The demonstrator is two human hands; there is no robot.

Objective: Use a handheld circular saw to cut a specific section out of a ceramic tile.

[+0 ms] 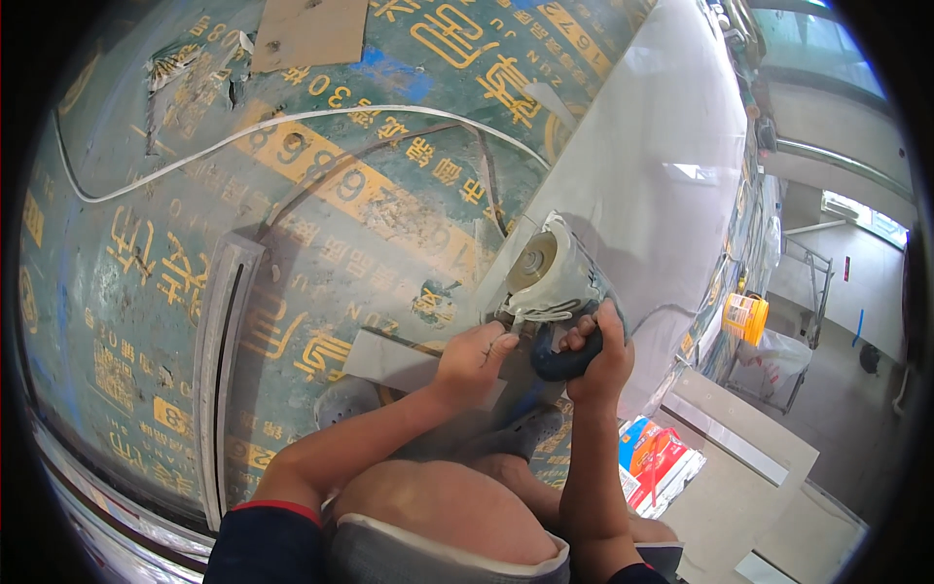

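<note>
A hand-held power tool that looks like a grinder [569, 277] is over the left edge of a large glossy pale slab [671, 175]. Its dusty whitish hood gapes toward the upper left, showing a round hub inside. My right hand [601, 355] is wrapped round its dark blue handle. Closed in a fist, my left hand [477, 362] presses its thumb against a pale part on the near left of the tool; what lies inside the fist is mostly hidden. Whether the tool touches the slab, I cannot tell.
Printed green sheeting [146, 321] covers the floor, crossed by a white cord [282, 119]. A long metal rail [226, 370] lies at left, a brown board [309, 34] at the far side. At right are a yellow bucket [745, 318], a colourful bag [657, 462] and pale boards [749, 428].
</note>
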